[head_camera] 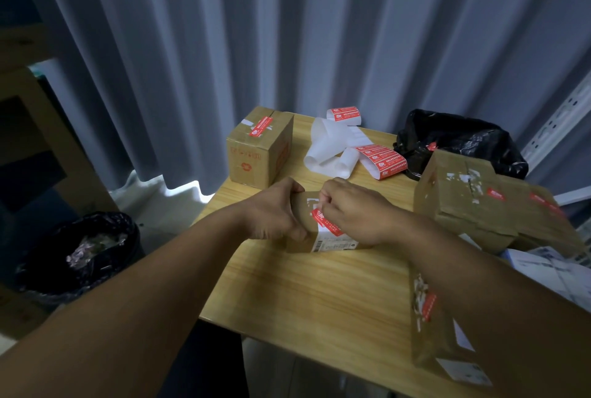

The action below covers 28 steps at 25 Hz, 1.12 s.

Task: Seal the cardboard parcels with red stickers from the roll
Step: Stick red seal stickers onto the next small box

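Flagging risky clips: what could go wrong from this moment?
1. The sticker lies aslant on the parcel while the right hand pinches its far end; it may crease or stick crooked.
2. The right forearm passes close to the box at the near edge of the table and could knock it off.

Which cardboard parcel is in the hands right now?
The small central parcel: the left hand grips its end, the right hand pinches a red sticker on its top. The others sit unheld.
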### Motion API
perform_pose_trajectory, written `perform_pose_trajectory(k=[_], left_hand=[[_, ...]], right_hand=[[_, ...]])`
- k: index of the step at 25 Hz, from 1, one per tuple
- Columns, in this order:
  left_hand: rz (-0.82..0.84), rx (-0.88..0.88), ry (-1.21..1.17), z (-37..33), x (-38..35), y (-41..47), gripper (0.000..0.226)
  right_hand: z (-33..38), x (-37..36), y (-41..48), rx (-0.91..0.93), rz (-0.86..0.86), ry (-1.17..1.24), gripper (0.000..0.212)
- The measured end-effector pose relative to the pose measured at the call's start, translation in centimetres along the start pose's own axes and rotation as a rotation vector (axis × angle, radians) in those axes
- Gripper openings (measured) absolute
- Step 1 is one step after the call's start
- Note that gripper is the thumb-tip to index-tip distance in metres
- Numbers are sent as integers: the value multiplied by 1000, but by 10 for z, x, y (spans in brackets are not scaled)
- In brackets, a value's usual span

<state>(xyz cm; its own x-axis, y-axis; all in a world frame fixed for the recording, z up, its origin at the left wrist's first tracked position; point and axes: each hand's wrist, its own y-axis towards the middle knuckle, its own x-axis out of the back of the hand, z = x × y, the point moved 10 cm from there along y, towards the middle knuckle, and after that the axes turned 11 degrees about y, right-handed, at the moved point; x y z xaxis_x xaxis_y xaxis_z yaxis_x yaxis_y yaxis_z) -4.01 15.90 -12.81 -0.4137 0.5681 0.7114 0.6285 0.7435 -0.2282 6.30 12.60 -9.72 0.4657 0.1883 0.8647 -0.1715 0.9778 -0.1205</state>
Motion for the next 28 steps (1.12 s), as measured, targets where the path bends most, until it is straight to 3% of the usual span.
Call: perform_pose_trajectory(k=[6, 8, 11, 28], left_hand=[[-5, 8, -18, 1, 0, 1, 78], [-14, 5, -11, 1, 1, 1, 77], [2, 7, 4, 0, -1, 0, 78], [10, 5, -5, 1, -2, 2, 80]], right_hand=[[-15, 9, -3, 11, -89, 533, 8], [-12, 2, 1, 51, -61, 488, 22], [-12, 2, 5, 65, -122, 362, 6], [-14, 9, -9, 78, -28, 613, 5]])
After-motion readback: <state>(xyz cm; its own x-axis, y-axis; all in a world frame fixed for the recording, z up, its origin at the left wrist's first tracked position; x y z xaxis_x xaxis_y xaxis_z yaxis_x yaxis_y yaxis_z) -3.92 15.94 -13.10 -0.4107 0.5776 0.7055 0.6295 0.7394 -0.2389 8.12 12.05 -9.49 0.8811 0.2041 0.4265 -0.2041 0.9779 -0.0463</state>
